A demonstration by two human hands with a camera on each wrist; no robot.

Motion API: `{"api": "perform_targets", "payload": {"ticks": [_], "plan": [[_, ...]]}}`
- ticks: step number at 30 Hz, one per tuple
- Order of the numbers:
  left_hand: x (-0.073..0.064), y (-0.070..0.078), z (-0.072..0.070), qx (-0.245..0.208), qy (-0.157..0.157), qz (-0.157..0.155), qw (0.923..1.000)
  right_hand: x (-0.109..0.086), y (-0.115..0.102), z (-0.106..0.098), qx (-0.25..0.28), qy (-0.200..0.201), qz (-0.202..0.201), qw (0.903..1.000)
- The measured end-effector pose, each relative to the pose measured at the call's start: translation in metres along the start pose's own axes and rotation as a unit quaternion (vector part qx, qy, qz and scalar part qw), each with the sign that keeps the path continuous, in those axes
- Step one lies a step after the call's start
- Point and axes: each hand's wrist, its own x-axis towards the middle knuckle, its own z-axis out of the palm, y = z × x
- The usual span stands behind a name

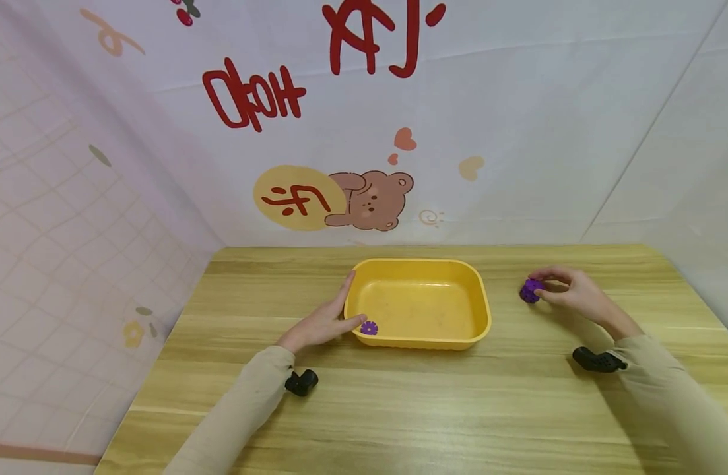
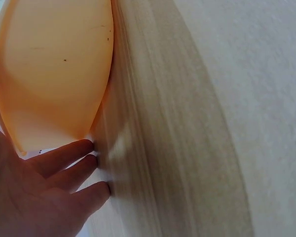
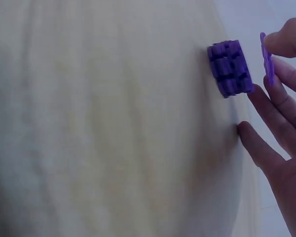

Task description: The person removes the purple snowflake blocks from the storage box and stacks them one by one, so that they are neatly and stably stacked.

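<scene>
A purple snowflake disc, a notched plastic building piece [image 3: 267, 59], is pinched between thumb and fingertips of my right hand [image 1: 577, 297]. Just beside it, a short stack of the same purple discs [image 3: 230, 69] stands on the table, with a lower fingertip right at its edge. My left hand [image 1: 323, 320] holds the left end of a yellow plastic basin [image 1: 423, 340], its thumb over the rim and its other fingers along the outer wall. One loose purple snowflake disc [image 1: 369, 328] lies inside the basin's near left corner, close to that thumb.
The wood-grain table [image 1: 435, 409] reaches back to a white cloth wall [image 1: 518, 119] printed with a bear and red characters. Black wrist cameras [image 1: 598, 360] sit at both sleeves. The basin's raised rim stands between the two hands.
</scene>
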Motion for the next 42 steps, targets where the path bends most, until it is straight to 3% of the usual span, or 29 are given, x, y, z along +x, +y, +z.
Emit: {"api": "perform_targets", "payload": {"ticks": [10, 25, 42], "plan": [[0.0, 0.0, 0.001, 0.011, 0.002, 0.003, 0.9999, -0.004, 0.006, 0.005, 0.007, 0.013, -0.027, 0.9995], [-0.001, 0.001, 0.001, 0.011, 0.005, 0.005, 0.9999, -0.004, 0.01, 0.006, -0.038, 0.013, -0.059, 0.9975], [-0.001, 0.0, 0.0, 0.021, 0.013, 0.022, 0.9994, -0.008, 0.006, 0.008, -0.001, 0.009, -0.075, 0.9971]]}}
